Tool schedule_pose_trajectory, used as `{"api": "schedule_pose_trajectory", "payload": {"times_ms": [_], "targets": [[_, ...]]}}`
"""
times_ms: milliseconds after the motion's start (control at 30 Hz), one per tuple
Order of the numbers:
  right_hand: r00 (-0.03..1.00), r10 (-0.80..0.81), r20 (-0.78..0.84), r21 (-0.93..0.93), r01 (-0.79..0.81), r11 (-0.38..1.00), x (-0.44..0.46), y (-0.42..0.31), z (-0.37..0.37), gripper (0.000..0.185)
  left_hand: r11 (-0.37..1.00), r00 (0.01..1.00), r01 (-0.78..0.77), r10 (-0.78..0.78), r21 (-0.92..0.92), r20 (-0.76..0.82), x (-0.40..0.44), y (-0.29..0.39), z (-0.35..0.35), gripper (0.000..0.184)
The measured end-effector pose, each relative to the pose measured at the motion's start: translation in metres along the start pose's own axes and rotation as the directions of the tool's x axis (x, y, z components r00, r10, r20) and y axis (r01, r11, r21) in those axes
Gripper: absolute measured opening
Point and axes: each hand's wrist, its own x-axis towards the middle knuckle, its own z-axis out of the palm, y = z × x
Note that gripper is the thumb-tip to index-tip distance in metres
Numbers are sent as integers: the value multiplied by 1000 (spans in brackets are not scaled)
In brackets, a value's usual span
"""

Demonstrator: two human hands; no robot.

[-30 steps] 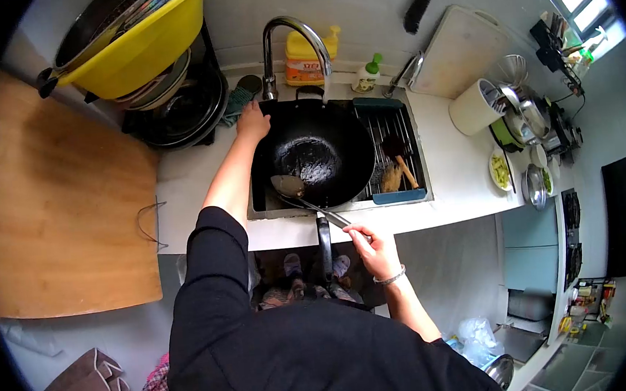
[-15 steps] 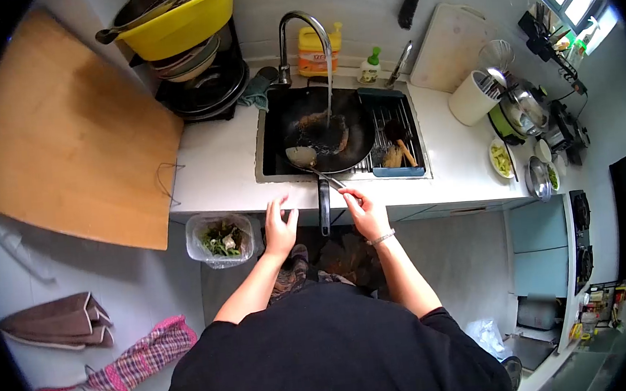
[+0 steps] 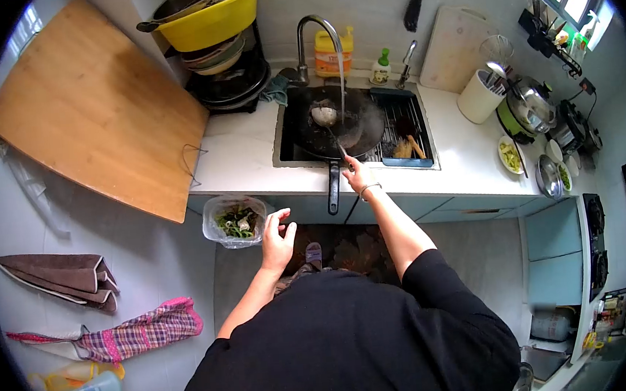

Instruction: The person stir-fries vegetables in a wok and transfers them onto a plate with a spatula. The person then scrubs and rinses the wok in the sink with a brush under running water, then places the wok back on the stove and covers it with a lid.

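My right hand (image 3: 359, 176) is closed around the handle of a metal ladle (image 3: 324, 115), whose rounded head is over the inside of a black wok (image 3: 368, 134). The wok sits in the sink (image 3: 286, 152), with its black handle (image 3: 334, 188) sticking out over the counter's front edge. A tall curved faucet (image 3: 303, 45) pours water into the wok, and a haze like steam hangs at its right side. My left hand (image 3: 278, 241) is empty with fingers apart, just right of a plastic-lined bin (image 3: 213, 236) holding green scraps.
A drying rack (image 3: 423, 132) with a wooden-handled brush fills the sink's right side. Left stands a large wooden board (image 3: 93, 110) beside stacked pans and a yellow basin (image 3: 215, 28). Right are a utensil holder (image 3: 478, 98), a plate of cut vegetables (image 3: 510, 154) and metal bowls (image 3: 547, 177).
My right hand has moved forward, pushing the ladle head farther into the wok. My left hand has drawn back from the counter edge. The whole view has shifted slightly.
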Motion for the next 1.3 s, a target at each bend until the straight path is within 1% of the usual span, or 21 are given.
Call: {"api": "schedule_pose_trajectory", "payload": {"times_ms": [100,233,267,300,367,433,500,567,600,633,700,767,833,867,900,967,1033,1100,1167,1200,1300], "targets": [[999,37,17,161,-40,986,-1,4,5,53,1000,1000,-1,1,-1,-12,0,0,-6,29],[995,97,6,223,-96,970,-27,8,2,56,997,999,16,-13,-81,38,-4,0,1,24],[998,48,-41,177,-40,983,-42,6,-1,54,995,997,20,-12,-97,80,-4,2,5,21],[993,27,-115,255,3,967,-60,8,1,47,990,992,37,-20,-136,127,-4,1,12,19],[991,106,-79,260,-82,962,-103,15,-7,37,988,951,67,-21,-141,309,-8,1,22,18],[971,185,-153,372,-117,921,-149,43,2,27,999,908,16,6,-47,420,-13,15,32,17],[954,295,-56,462,-238,854,-206,89,11,20,999,827,34,-9,-33,562,-22,12,47,19],[881,463,97,496,-446,745,-275,134,16,14,999,753,-23,40,-34,657,-34,-7,64,19],[822,542,175,543,-539,644,-313,154,20,11,998,719,-62,38,9,694,-40,-19,71,19],[728,606,320,472,-678,564,-355,193,26,12,993,675,-111,43,43,737,-45,-34,79,20],[539,798,269,35,-834,551,-437,230,34,14,977,649,-175,23,120,761,-55,-75,90,20],[377,898,228,-397,-806,440,-501,240,29,15,948,620,-182,-95,261,779,-65,-122,92,21],[338,926,171,-355,-855,378,-546,236,39,16,880,549,-28,-382,474,743,-73,-169,82,24],[274,947,170,-58,-956,287,-557,229,39,17,849,539,-51,-420,526,730,-77,-192,73,23],[219,959,182,237,-956,173,-564,221,37,19,814,536,-67,-458,576,709,-79,-210,65,23],[223,967,126,353,-921,166,-568,205,43,21,694,422,-36,-642,720,640,-78,-220,52,22],[243,965,102,407,-895,183,-566,200,53,21,686,421,-76,-636,724,647,-77,-217,45,22],[418,907,-52,215,-882,419,-559,191,67,20,704,449,-96,-601,704,662,-75,-212,53,21],[444,896,-18,292,-854,429,-545,184,78,20,751,465,-103,-543,652,699,-72,-205,65,22],[462,886,24,327,-842,430,-541,193,92,22,763,485,-195,-470,616,737,-70,-200,76,22],[531,834,151,298,-828,474,-528,193,91,28,772,364,-113,-554,626,749,-62,-142,110,21]]}}
